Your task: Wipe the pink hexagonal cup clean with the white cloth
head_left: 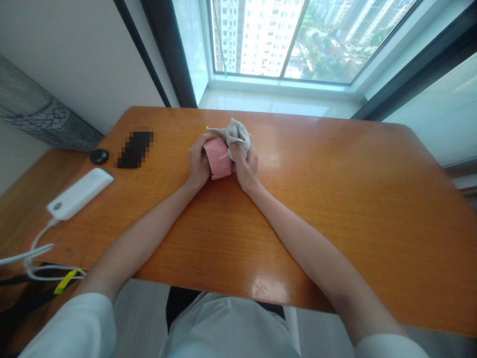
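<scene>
A small pink box-like object (219, 158) is held above the wooden table, near the middle of the head view. My left hand (198, 161) wraps round its left side, with the fingers mostly hidden behind it. My right hand (246, 164) grips a bunched light grey cloth (235, 135), thumb in front. The cloth touches the pink object's right side, and one corner of it spreads over the top. What the pink object is exactly I cannot make out.
On the wooden table (354, 209), to the left, lie a white power strip (80, 195) with a cable (37, 243), a black round object (99, 156) and a dark pixelated item (134, 149). A window (298, 40) stands beyond the far edge, a patterned curtain (55, 109) at left.
</scene>
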Demonstrator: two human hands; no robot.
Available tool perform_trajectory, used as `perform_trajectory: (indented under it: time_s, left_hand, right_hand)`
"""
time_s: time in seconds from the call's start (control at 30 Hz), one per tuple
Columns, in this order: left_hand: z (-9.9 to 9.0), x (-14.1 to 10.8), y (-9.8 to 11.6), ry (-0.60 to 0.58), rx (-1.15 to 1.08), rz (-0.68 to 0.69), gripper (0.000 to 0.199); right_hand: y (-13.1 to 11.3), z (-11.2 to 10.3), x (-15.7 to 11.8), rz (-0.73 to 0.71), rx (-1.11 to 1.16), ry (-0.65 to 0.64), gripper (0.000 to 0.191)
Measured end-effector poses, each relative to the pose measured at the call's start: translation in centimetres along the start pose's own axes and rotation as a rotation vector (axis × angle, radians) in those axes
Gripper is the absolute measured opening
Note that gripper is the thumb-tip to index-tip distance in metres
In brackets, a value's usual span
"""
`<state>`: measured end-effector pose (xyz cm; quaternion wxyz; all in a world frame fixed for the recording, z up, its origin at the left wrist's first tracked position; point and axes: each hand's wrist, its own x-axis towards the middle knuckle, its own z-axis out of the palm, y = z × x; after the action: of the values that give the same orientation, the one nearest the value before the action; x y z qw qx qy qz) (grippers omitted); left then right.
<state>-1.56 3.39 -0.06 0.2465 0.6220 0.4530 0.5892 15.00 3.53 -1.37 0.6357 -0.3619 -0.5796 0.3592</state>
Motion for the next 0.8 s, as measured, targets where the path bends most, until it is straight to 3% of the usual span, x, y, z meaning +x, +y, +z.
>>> perform_trajectory:
  time_s: [0.1,0.2,0.3,0.47,0.6,0.7,0.8]
  left_hand:
    - [0.1,-0.1,-0.7,0.027,-0.002,0.058,0.020]
    - [0.1,-0.2,-1.1,0.042,0.003,0.083,0.015]
    - [0.1,-0.2,-1.0,0.043,0.005,0.097,0.017]
    - [0.1,-0.2,-1.2,0.042,0.000,0.105,0.018]
    - [0.0,0.0,-1.3,0.038,0.012,0.079,0.013]
    - [-0.1,-0.1,-0.9,-0.028,-0.009,0.103,0.017]
    - [0.0,-0.5,-0.3,-0.184,-0.071,0.161,0.024]
  right_hand:
    - [1.3,-1.0,1.9,0.334,0.361,0.166,0.061]
    - [1.3,-2.3,3.4,0.463,0.677,0.186,0.067]
    - [0.3,-3.4,3.8,0.535,0.842,0.142,0.068]
    - [-1.6,-3.5,3.6,0.579,0.897,0.070,0.072]
    - [-2.3,-2.9,3.4,0.575,0.807,-0.021,0.058]
    - [-2.5,-2.4,3.1,0.563,0.747,-0.070,0.046]
    - [-2.6,-1.9,2.8,0.547,0.725,-0.056,0.041]
